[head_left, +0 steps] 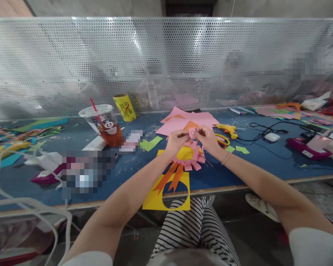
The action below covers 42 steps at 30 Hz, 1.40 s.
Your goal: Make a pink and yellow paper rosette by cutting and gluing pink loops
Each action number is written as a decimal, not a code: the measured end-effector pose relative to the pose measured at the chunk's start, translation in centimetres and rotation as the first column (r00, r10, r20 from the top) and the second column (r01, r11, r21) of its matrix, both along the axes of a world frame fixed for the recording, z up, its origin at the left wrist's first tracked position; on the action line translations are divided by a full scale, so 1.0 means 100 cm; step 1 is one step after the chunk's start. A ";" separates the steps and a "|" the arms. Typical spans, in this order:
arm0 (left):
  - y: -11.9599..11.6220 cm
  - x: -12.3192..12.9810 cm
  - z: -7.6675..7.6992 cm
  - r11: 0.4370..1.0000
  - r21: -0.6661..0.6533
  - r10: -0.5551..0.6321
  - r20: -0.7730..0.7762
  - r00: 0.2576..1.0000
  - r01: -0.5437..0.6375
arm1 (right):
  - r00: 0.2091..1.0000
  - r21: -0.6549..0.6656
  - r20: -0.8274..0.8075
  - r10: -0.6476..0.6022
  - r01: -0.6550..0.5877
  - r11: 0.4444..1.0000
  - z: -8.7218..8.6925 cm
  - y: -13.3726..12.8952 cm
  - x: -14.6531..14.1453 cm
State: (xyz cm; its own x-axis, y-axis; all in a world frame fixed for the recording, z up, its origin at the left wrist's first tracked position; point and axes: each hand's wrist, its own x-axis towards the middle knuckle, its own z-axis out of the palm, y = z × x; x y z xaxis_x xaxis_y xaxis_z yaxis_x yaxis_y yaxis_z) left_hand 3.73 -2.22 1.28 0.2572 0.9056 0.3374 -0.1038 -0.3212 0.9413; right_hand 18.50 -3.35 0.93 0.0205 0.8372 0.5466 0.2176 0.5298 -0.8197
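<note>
Between my two hands is a small pink paper piece (192, 133), pinched from both sides. My left hand (177, 141) is closed on its left edge, and my right hand (206, 137) closes on its right. Just below them lies a round paper rosette (188, 161), with a yellow middle, pink folded loops around it and two orange ribbon tails (170, 178). Under the tails, a yellow sheet (152, 201) with a round hole sticks out over the table's front edge. Pink sheets (172, 127) are stacked beyond my hands.
A drink cup (108, 127) with a red straw and a yellow roll (124, 108) stand left. Yellow scissors (222, 139), a yellow glue gun (227, 130), green scraps (241, 149), a cable and a white mouse (272, 137) lie right. A perforated metal screen (100, 66) stands behind.
</note>
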 end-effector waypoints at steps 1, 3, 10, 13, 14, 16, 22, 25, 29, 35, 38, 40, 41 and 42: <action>0.000 0.000 0.000 1.000 -0.001 -0.005 0.011 1.000 0.005 | 1.000 -0.002 -0.001 0.000 0.000 1.000 0.000 0.000 0.000; 0.000 0.001 0.000 1.000 0.002 -0.011 0.032 0.999 0.011 | 1.000 -0.005 0.003 -0.005 0.005 1.000 -0.001 0.002 0.001; -0.001 0.003 -0.002 0.999 0.011 -0.040 0.066 0.997 0.040 | 0.999 -0.022 0.012 -0.032 0.032 0.999 0.000 0.002 0.001; 0.000 0.004 -0.003 1.000 0.018 -0.024 0.073 0.997 0.023 | 1.000 -0.026 0.014 -0.021 0.021 0.999 0.000 0.002 0.000; 0.000 0.005 -0.004 1.000 0.022 -0.011 0.068 0.998 0.009 | 1.000 -0.028 0.006 -0.016 0.016 0.999 -0.001 0.002 0.000; 0.002 0.005 -0.005 0.999 0.028 0.015 0.061 0.998 -0.017 | 1.000 -0.014 -0.026 -0.017 0.016 1.000 -0.003 0.004 0.000; 0.003 0.007 -0.007 0.997 0.067 0.042 0.043 0.998 -0.045 | 0.997 0.064 -0.067 0.028 -0.023 0.998 -0.007 0.008 0.001; 0.001 0.009 -0.007 0.996 0.069 0.054 0.045 0.998 -0.057 | 0.988 0.069 -0.079 0.134 -0.129 0.989 -0.006 0.006 0.000; -0.001 0.010 -0.006 0.998 0.058 0.037 0.051 0.998 -0.040 | 0.963 0.064 -0.175 0.204 -0.196 0.979 -0.006 0.005 -0.002; 0.002 0.011 -0.009 0.999 0.029 0.043 0.072 0.996 -0.045 | 0.940 0.057 -0.246 0.236 -0.229 0.972 -0.005 0.004 -0.004; 0.004 0.011 -0.010 0.999 0.004 0.035 0.094 0.995 -0.036 | 0.925 0.067 -0.278 0.259 -0.251 0.966 -0.005 0.004 -0.003; 0.004 0.011 -0.011 1.000 0.001 0.023 0.104 0.994 -0.023 | 0.919 0.076 -0.289 0.269 -0.258 0.963 -0.007 0.005 -0.003; 0.004 0.010 -0.011 1.000 0.003 0.015 0.107 0.994 -0.015 | 0.918 0.078 -0.293 0.267 -0.256 0.964 -0.008 0.006 -0.003; 0.004 0.010 -0.011 1.000 0.005 0.008 0.110 0.994 -0.009 | 0.919 0.076 -0.295 0.262 -0.251 0.965 -0.009 0.007 -0.002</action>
State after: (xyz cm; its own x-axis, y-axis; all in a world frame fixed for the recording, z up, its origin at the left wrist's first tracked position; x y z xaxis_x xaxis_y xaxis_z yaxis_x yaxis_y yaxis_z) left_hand 4.72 -1.83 0.17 0.2109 0.9054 0.3685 -0.2036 -0.3280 0.9225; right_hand 18.26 -2.68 0.02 -0.0247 0.8155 0.5782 -0.1831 0.5649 -0.8046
